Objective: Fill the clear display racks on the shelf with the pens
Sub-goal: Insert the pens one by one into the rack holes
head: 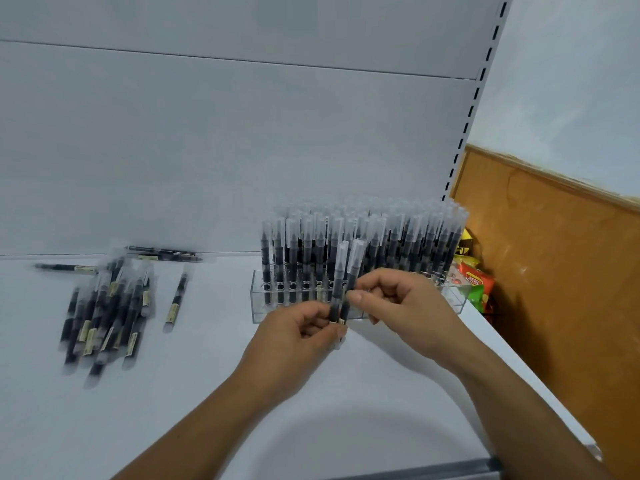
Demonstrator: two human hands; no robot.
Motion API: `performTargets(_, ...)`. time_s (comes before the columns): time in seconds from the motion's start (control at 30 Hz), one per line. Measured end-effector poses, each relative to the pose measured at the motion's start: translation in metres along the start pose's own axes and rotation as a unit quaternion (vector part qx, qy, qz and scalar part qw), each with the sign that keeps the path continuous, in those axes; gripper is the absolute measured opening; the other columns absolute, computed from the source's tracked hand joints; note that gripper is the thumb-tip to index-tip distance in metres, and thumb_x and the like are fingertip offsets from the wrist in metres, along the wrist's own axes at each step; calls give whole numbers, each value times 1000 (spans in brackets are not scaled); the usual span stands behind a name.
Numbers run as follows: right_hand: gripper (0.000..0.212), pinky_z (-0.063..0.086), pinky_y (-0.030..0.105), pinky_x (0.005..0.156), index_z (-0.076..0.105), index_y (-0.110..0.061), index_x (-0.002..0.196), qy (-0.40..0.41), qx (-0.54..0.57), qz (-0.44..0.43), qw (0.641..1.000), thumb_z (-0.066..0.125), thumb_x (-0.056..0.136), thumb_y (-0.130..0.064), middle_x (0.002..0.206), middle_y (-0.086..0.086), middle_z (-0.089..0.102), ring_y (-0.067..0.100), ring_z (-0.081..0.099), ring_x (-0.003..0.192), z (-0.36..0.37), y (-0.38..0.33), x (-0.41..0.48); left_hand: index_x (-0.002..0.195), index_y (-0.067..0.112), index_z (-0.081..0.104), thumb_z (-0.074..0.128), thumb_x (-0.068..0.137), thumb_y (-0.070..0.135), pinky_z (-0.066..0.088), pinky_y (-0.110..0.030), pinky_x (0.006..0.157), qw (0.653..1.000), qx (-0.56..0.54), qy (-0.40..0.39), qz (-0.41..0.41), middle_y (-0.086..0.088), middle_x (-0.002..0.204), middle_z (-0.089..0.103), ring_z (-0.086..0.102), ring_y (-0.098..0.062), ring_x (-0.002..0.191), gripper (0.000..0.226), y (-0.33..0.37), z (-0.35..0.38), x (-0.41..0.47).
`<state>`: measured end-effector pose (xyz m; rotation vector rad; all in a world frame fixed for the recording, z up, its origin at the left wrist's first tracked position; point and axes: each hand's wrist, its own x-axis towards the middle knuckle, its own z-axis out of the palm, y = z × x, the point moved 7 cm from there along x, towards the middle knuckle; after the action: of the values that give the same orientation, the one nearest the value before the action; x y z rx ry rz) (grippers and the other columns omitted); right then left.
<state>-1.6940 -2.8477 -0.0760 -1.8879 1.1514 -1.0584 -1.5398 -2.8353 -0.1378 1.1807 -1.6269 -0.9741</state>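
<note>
Before the rack's front row: two pens [341, 271] stand upright, caps up, held between both hands.
Left hand [304, 329]: at 6 o'clock of the pair, its fingers [313, 308] curled narrow and pinching the lower barrels.
Right hand [405, 306]: at 3 o'clock of the pair, thumb and forefinger pinching the right-hand pen mid-barrel.
Clear rack [258, 306]: at 12 o'clock from the hands, on the shelf [207, 375] and crowded with capped pens. The front row looks unfilled toward 3 o'clock, though the right hand hides part of it.
Loose pens [104, 317]: a blurred heap lying on the shelf at 9 o'clock, well apart from the rack.
Snack packets [474, 282]: beyond the rack's end at 3 o'clock.
Step in hand: probably parting one pen from the pair to slot it in.
Doing it well: let the left hand keep its pen steady. Draw the other straight up and clear, keep it vertical with the cap up, and find a free hole before lowering it. Avoid knocking the neighbouring caps.
</note>
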Motion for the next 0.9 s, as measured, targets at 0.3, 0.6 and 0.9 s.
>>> performTargets(0.3,8,40,14,48,67,-17,81,158,33,-40,986,68,87,-21,56,-8,49,6,43,52,-50,-10,8,93,31,72,70,75,45,54,-52,85,999,-43,6,-23,-9,81,69,62,-16,74,23,-6,2,0)
performTargets(0.6,10,35,9,48,66,-22,80,206,-89,-54,973,69,89,-24,54,-12,46,2,40,47,-70,-7,27,94,31,72,71,74,46,55,-52,86,999,-45,3,-29,-7,81,70,64,-15,76,24,-8,3,0)
performTargets(0.9,14,35,9,49,64,-28,76,199,-179,-37,963,70,87,-34,57,-9,53,1,46,49,-71,-2,32,94,30,73,71,72,48,55,-53,87,998,-52,5,-33,-6,81,70,66,-23,79,28,-10,3,2)
